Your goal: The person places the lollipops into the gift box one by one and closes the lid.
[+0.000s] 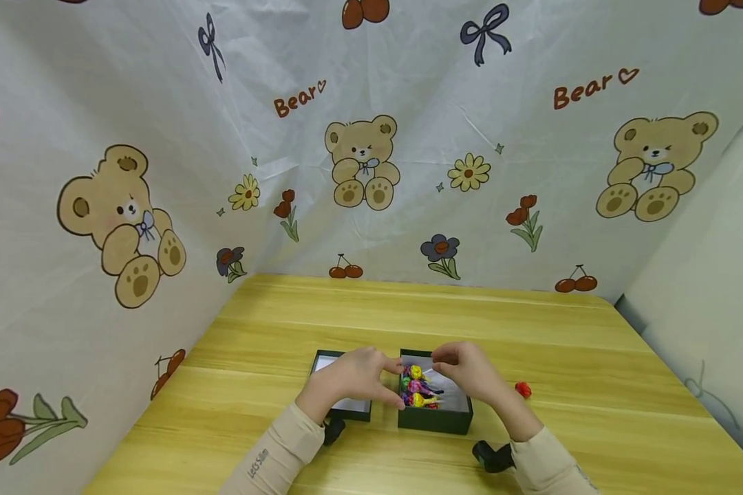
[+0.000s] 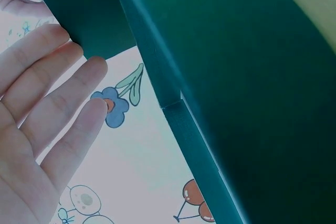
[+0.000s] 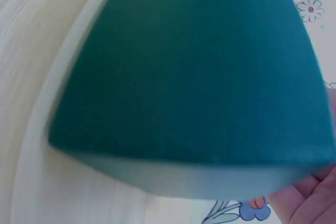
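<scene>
A dark green box (image 1: 435, 421) with a pale lining stands uncovered on the table. Several lollipops (image 1: 416, 389) in bright wrappers lie along its left side. My left hand (image 1: 360, 377) is at the box's left edge, thumb and forefinger spread apart; its other fingers extend beside the green wall in the left wrist view. Over the box's far right part, my right hand (image 1: 468, 371) has bent fingers, with a gap at the thumb and nothing visible in it. Most of that hand is hidden behind the box (image 3: 194, 77) in the right wrist view.
Left of the box lies its green-rimmed lid (image 1: 351, 415), partly under my left hand. A small red wrapped sweet (image 1: 523, 390) is on the wooden table (image 1: 408, 316) to the right. Bear-printed cloth (image 1: 421, 89) hangs behind and at the left.
</scene>
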Demonstrator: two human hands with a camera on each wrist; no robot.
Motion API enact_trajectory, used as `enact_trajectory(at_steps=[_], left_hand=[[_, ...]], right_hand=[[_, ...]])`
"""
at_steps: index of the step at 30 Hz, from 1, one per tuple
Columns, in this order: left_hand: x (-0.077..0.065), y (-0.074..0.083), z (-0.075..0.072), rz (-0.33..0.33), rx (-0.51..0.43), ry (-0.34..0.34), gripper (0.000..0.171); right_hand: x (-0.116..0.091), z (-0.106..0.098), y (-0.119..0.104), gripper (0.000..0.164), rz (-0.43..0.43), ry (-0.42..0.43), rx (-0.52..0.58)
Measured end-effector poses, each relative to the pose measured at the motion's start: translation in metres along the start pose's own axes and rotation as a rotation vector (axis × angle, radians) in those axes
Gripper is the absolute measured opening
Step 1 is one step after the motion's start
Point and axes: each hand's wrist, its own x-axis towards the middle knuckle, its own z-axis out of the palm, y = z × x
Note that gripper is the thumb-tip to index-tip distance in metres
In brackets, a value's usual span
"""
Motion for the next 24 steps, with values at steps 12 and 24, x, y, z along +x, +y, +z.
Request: enact_trajectory(at_steps=[12,24], left_hand=[[-0.001,0.000,-0.001,0.012,0.028,0.016,0.064],[-0.002,-0.001,0.001,-0.002,0.015,0.023,0.063]], right_hand=[[-0.013,-0.020,0.013,0.017,0.071,0.081,-0.006],[-0.028,-0.034,0.026,0.017,0.098,0.150,-0.015]])
